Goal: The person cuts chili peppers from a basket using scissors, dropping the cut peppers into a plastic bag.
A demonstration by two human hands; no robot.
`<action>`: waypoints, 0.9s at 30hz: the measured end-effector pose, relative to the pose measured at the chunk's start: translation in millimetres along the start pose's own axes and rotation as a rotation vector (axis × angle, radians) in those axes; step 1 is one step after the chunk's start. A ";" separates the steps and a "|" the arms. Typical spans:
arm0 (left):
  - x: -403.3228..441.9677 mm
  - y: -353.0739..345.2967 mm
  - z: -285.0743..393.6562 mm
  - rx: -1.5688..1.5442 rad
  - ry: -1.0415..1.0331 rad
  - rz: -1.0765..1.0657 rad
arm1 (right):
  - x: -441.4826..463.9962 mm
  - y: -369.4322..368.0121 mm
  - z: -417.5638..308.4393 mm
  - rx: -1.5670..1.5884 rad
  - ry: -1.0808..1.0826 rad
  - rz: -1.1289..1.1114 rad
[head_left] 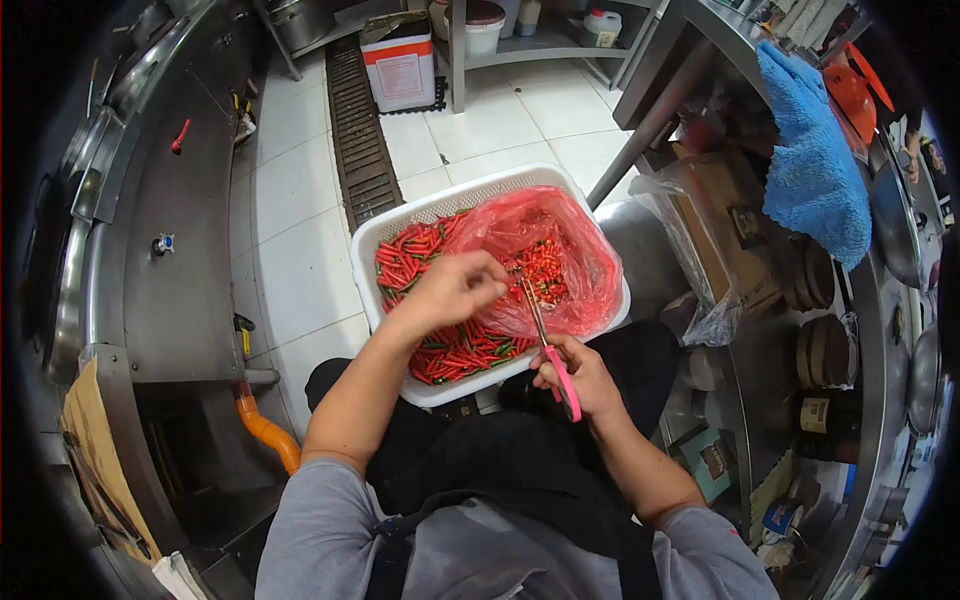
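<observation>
A white plastic basket [500,186] full of whole red chilies [455,358], some with green parts, sits in front of my knees. On its right side a clear reddish plastic bag [598,262] lies open with chopped chilies [547,268] inside. My right hand [587,376] grips pink-handled scissors [563,384], whose blades point up over the bag's mouth. Close to the blade tips, my left hand [462,291] hovers over the chilies with its fingers pinched together. Whatever those fingers hold is too small to make out.
Steel counters stand left [165,240] and right, with a blue cloth [815,160] hanging on the right. A floor drain grate [362,130] runs beyond the basket toward a red-and-white container [402,72]. An orange pipe [266,432] is at lower left.
</observation>
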State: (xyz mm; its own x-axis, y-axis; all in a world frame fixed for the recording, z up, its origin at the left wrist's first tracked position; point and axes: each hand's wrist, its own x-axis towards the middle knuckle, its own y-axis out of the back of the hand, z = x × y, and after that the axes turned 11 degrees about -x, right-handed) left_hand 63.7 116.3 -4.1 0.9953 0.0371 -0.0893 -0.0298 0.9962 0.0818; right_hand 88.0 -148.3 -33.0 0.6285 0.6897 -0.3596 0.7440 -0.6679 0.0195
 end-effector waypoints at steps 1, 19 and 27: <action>-2.4 -8.5 8.4 -0.018 0.021 -0.055 | 0.8 -1.9 -5.5 -0.006 -0.009 0.011; 4.7 -23.2 -15.5 0.054 0.068 -0.027 | -0.2 -1.6 9.0 -0.024 -0.031 0.060; 6.5 -33.6 -30.4 0.011 0.032 -0.063 | 2.0 2.9 2.3 0.014 -0.097 0.033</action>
State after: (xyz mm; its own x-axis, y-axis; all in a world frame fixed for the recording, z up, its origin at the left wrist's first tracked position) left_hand 68.4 85.4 -37.6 0.9918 -0.0226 -0.1257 0.0336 0.9957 0.0860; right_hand 90.8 -149.6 -35.8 0.6274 0.6374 -0.4473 0.7194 -0.6943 0.0197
